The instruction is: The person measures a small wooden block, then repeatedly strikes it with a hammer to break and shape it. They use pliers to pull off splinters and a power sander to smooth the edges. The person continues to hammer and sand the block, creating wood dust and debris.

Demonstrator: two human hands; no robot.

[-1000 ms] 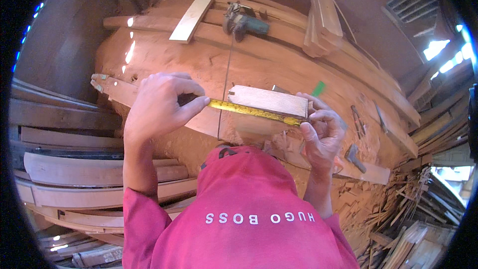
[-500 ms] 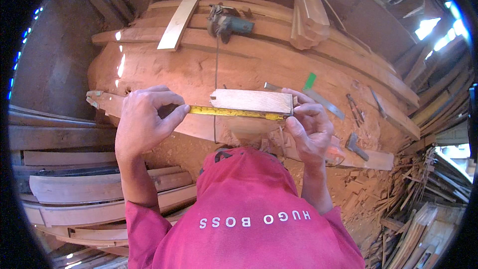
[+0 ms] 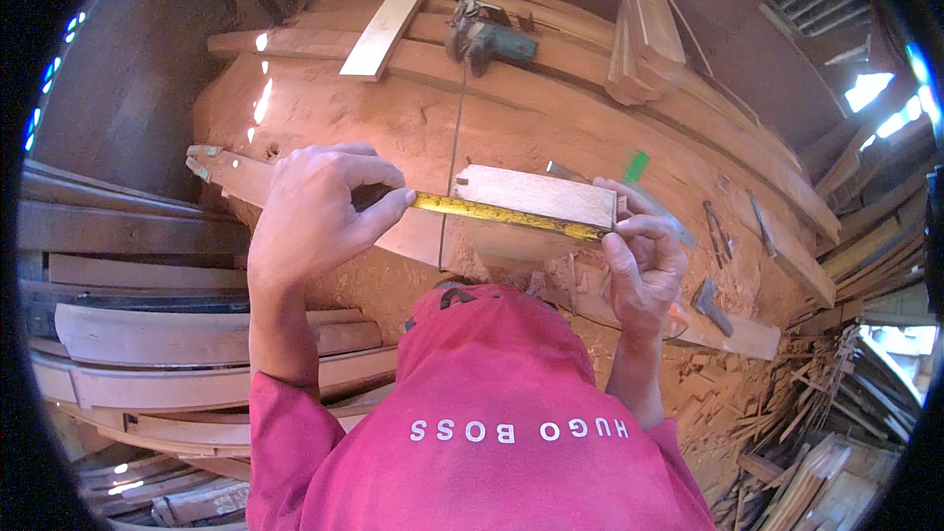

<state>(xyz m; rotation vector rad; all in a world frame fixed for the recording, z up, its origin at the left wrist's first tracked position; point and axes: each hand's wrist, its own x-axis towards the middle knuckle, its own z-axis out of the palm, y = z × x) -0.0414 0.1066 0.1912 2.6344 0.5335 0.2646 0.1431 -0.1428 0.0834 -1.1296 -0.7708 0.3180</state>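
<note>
My left hand (image 3: 320,216) pinches one end of a yellow tape measure (image 3: 501,211) between thumb and index finger. The tape stretches alongside a pale, short wooden block (image 3: 531,190) with a notched left end. My right hand (image 3: 644,261) grips the block's right end together with the tape, fingers curled round both. Beneath them lies a sawdust-covered wooden work surface (image 3: 324,108). A green strip (image 3: 637,166) and a metal blade-like tool (image 3: 674,226), partly hidden, lie just beyond my right fingers.
At the back are a circular saw (image 3: 492,44) with its cord, a pale board (image 3: 383,29) and stacked planks (image 3: 644,34). Pliers (image 3: 718,236) and a dark angled tool (image 3: 713,305) lie at the right. Curved timbers (image 3: 197,329) fill the lower left, wood offcuts (image 3: 826,393) the lower right.
Both hands, the tape and the block sit farther right and higher than half a second ago, as does the background, so the view shifted. The grip looks unchanged.
</note>
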